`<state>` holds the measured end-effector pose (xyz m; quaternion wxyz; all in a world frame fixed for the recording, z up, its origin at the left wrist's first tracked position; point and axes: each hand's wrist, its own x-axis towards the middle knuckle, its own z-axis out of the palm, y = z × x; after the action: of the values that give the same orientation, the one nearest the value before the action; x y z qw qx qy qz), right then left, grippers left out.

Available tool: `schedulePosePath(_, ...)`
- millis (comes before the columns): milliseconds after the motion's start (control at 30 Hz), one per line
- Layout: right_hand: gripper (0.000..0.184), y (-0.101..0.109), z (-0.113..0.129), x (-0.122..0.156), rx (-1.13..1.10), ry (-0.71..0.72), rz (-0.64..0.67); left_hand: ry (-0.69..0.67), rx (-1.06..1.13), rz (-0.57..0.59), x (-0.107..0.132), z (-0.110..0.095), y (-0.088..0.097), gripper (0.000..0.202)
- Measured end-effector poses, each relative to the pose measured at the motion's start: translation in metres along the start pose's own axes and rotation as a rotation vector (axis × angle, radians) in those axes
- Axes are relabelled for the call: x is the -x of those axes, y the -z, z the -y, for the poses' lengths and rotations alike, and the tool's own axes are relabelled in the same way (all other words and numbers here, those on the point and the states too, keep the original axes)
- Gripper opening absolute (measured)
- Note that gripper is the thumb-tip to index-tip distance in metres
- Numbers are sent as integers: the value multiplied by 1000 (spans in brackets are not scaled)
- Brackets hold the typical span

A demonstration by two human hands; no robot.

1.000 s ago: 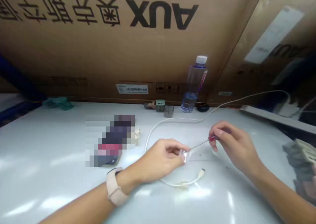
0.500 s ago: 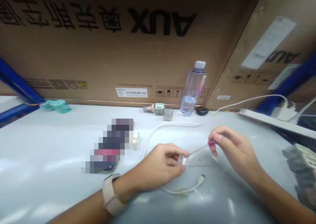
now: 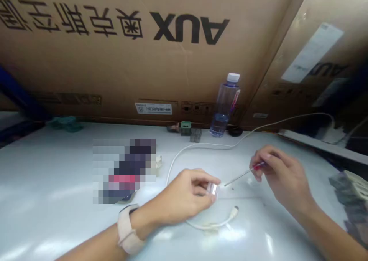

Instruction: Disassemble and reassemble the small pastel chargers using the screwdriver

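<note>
Between the thumb and fingers of my left hand (image 3: 188, 190) is a small clear-and-white plastic piece (image 3: 213, 189), held just above the table. Its exact kind is too small to make out. My right hand (image 3: 280, 172) grips a screwdriver (image 3: 239, 178) by its red and dark handle, the thin metal shaft pointing down and left. The shaft's tip stands a short way right of the plastic piece, apart from it. Below my left hand, a white USB cable (image 3: 207, 226) curves over the table, its plug end lying to the right.
A water bottle (image 3: 222, 105) stands at the back before large cardboard boxes (image 3: 115, 61). Small connector housings (image 3: 185, 128) sit beside it. A pixelated dark object (image 3: 126, 170) lies left, grey plastic parts (image 3: 353, 195) at the right edge, a power strip (image 3: 313, 142) behind them.
My right hand has drawn the screwdriver back to the right, so its tip has come away from the plastic piece. My left hand has stayed almost still.
</note>
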<state>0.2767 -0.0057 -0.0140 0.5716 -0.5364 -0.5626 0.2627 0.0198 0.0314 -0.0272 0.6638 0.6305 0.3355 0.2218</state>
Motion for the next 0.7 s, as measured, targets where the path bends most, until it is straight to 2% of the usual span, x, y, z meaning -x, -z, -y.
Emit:
schedulePosePath(167, 39, 8, 3, 1, 164, 33, -93, 19, -3, -1, 0, -3, 0, 40)
schedulePosePath(333, 44, 6, 7, 3, 297, 43, -51, 16, -6, -3, 2, -5, 0, 38)
schedulePosePath(500, 41, 3, 8, 2, 346, 52, -28, 1, -3, -1, 1, -2, 0, 39)
schedulePosePath(700, 40, 6, 10, 3, 319, -2, -62, 9, -4, -11, 2, -2, 0, 36)
